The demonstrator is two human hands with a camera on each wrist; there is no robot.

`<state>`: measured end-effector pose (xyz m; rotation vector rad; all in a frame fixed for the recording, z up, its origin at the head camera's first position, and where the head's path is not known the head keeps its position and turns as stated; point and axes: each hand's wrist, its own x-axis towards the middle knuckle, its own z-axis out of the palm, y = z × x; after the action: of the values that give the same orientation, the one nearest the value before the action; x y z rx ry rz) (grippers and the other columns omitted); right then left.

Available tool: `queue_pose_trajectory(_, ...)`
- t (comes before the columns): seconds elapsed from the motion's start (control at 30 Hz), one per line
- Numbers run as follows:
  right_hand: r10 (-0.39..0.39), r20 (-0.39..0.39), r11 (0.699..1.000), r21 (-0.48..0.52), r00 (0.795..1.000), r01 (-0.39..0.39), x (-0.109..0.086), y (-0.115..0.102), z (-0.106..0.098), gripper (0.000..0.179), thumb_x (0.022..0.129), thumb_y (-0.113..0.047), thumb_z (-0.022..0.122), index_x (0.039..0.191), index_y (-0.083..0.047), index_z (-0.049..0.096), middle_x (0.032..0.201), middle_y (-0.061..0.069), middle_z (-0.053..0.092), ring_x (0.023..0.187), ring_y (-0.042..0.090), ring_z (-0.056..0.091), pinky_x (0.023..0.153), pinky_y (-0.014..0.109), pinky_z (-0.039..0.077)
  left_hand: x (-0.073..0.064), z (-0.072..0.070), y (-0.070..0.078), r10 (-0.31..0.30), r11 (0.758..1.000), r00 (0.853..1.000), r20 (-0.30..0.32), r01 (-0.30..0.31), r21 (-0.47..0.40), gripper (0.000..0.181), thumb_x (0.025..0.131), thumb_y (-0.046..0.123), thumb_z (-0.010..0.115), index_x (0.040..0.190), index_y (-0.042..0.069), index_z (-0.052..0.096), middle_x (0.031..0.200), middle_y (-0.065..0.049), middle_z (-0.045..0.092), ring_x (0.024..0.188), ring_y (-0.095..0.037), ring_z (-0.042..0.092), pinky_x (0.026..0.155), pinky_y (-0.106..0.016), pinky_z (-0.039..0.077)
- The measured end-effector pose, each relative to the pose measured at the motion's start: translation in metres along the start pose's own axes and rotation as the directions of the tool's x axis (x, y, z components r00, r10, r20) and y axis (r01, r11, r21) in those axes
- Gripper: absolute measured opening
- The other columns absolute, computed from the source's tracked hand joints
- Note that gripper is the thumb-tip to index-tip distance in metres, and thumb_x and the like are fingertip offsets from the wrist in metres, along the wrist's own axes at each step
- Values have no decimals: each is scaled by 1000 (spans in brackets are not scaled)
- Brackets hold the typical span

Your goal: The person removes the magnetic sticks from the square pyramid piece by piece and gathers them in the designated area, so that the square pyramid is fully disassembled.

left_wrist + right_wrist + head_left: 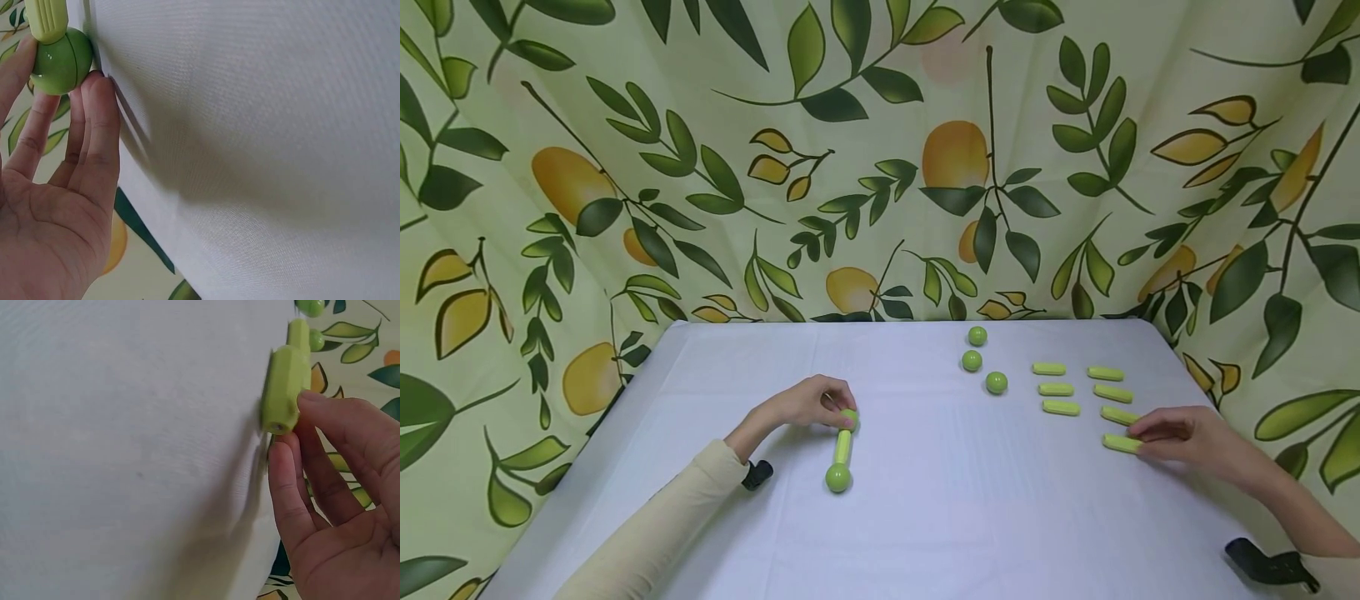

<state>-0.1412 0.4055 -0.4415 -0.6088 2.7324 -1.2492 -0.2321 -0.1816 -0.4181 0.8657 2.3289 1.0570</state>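
Observation:
My left hand (815, 402) pinches a green ball (62, 65) at the far end of a light green ribbed rod (842, 447). A second green ball (838, 477) sits at the rod's near end, so the piece looks like a dumbbell lying on the table. In the left wrist view, thumb and fingertips are on opposite sides of the held ball. On the right, my right hand (1195, 439) pinches the right end of a yellow-green rod (281, 394), the nearest of its column. Its thumb rests on one side of the rod, fingertips under the other.
Three loose green balls (996, 382) lie toward the back of the white-covered table (940, 517). Right of them, several yellow-green rods (1056, 389) lie in two columns. A curtain with leaf and fruit print (880, 125) hangs behind and at both sides.

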Motion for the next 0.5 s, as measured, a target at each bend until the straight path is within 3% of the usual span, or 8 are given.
queue_pose_trajectory(0.23, -100, -3, 995, -2, 995, 100, 10, -6, -4, 22, 84, 10, 77, 104, 5, 72, 100, 5, 74, 86, 7, 68, 70, 18, 56, 1, 0, -2, -19, 1000, 1000, -4, 19, 13, 15, 89, 10, 81, 99, 5, 70, 94, 2, 65, 88, -16, 62, 81, -28, 55)
queue_pose_trajectory(0.5, -125, 1, 992, 20, 992, 125, 30, -20, 5, 20, 87, 5, 77, 106, 5, 72, 101, 9, 74, 88, 11, 69, 72, 18, 55, 0, 0, 0, -17, 1000, 1000, -4, 17, 23, 15, 90, 13, 81, 99, 6, 71, 95, 3, 66, 90, -17, 61, 84, -31, 55)
